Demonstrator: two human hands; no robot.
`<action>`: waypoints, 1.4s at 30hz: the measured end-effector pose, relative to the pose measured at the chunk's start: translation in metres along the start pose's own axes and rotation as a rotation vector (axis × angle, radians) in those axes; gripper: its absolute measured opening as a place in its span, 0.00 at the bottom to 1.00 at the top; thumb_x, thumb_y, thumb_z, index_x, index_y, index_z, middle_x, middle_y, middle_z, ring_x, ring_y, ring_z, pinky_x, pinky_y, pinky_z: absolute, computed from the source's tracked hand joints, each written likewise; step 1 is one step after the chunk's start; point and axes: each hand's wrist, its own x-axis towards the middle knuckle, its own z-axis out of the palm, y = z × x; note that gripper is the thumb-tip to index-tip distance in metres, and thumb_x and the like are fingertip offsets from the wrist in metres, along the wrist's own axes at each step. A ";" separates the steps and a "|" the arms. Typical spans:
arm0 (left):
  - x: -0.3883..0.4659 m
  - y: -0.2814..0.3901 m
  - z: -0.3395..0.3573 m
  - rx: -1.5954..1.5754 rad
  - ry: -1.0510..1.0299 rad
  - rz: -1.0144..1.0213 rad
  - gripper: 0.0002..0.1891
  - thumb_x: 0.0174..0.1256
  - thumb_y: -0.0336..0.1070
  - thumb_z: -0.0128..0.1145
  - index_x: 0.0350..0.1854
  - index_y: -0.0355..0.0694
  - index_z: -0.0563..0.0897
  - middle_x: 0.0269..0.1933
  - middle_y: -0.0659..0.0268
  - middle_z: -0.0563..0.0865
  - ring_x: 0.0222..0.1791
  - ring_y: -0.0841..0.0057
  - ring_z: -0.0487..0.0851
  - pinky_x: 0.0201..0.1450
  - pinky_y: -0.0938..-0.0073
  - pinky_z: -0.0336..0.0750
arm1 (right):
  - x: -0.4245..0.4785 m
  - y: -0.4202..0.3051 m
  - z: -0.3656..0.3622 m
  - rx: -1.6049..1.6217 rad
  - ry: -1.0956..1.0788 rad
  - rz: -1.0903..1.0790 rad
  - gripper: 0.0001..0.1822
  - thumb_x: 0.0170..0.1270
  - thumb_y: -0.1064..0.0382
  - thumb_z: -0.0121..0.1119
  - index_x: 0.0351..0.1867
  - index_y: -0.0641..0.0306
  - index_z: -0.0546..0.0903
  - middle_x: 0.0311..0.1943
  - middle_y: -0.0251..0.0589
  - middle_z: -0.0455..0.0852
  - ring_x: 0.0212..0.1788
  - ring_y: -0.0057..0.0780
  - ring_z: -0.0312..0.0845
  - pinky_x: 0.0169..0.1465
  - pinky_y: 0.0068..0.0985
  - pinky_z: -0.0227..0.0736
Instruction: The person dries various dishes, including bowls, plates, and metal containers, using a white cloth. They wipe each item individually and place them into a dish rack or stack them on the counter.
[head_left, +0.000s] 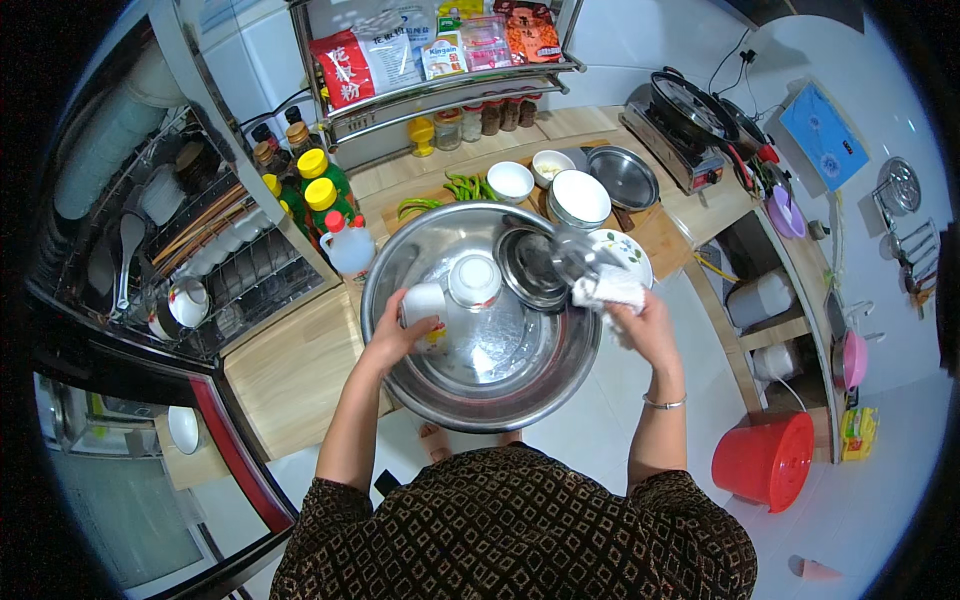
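A large stainless steel basin (480, 409) lies before me, its far rim over the cutting board. My left hand (399, 336) grips a white bowl with a printed pattern (426, 307) at the basin's left side. Near the right rim, my right hand (646, 324) holds a white cloth (613, 289) that touches a blurred, shiny object (581, 251), whose kind I cannot tell. Inside the basin are an upturned white bowl (475, 281) and dark metal dishes (531, 268). A floral plate (624, 251) sits just beyond the cloth.
Green peppers (466, 186), white bowls (579, 198) and a round metal pan (622, 177) rest on or by the wooden cutting board (670, 244). Bottles (321, 193) stand left, beside a dish rack (247, 262). A portable stove (679, 150) is at back right; a red bucket (763, 461) stands lower right.
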 end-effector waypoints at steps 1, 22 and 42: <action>-0.002 -0.004 0.001 0.001 -0.004 0.031 0.33 0.54 0.34 0.62 0.62 0.42 0.59 0.50 0.60 0.76 0.49 0.74 0.75 0.40 0.75 0.71 | 0.003 0.009 -0.006 -0.101 0.077 -0.019 0.17 0.50 0.57 0.61 0.43 0.56 0.79 0.35 0.44 0.82 0.35 0.36 0.79 0.40 0.30 0.72; -0.024 -0.011 0.015 -0.879 -0.279 -0.054 0.35 0.60 0.66 0.26 0.62 0.46 0.61 0.57 0.56 0.71 0.52 0.55 0.74 0.40 0.51 0.74 | 0.029 0.048 0.028 -0.042 0.350 -0.013 0.21 0.52 0.64 0.61 0.48 0.66 0.71 0.39 0.49 0.80 0.41 0.39 0.78 0.43 0.32 0.72; -0.043 -0.018 0.037 -0.586 -0.250 0.043 0.35 0.55 0.51 0.53 0.63 0.40 0.59 0.55 0.61 0.71 0.53 0.72 0.72 0.54 0.71 0.68 | -0.018 -0.064 0.142 -0.490 -0.447 -0.734 0.23 0.38 0.69 0.62 0.42 0.66 0.75 0.39 0.41 0.76 0.45 0.38 0.70 0.43 0.33 0.64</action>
